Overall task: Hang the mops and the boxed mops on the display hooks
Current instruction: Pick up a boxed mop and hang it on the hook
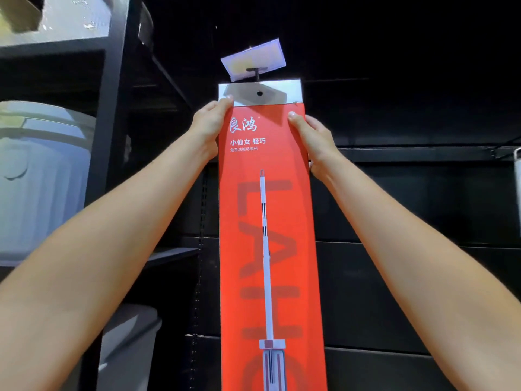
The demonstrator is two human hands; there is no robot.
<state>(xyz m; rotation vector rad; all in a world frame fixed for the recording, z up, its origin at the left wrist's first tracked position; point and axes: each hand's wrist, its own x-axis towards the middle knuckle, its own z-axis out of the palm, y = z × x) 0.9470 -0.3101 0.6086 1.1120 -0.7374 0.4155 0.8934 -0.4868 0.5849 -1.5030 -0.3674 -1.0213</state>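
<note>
Boxed mop (267,221), head view: a long, flat-faced rectangular carton in glossy red card, printed with white characters and a picture of a slim white mop, stands upright at frame centre and runs out of view at 6 o'clock. Its top ends in a white card tab (259,93) with a small round hole punched at the middle. A thin dark metal display hook (256,72) sits just above the tab at 12 o'clock; whether it passes through the hole cannot be told. A clear plastic price tag holder (253,59), rectangular and tilted, is on the hook's front end.

Left hand (210,124) clasps the carton's upper left edge, thumb on the front face near the tab. Right hand (314,136) clasps the upper right edge, thumb on the red face. Both grips are closed on the carton.

At 9 o'clock, a pale ribbed plastic bin (42,176) rests on a dark metal shelf rack (110,108). Dark slatted back panel (408,193) fills 3 o'clock.
</note>
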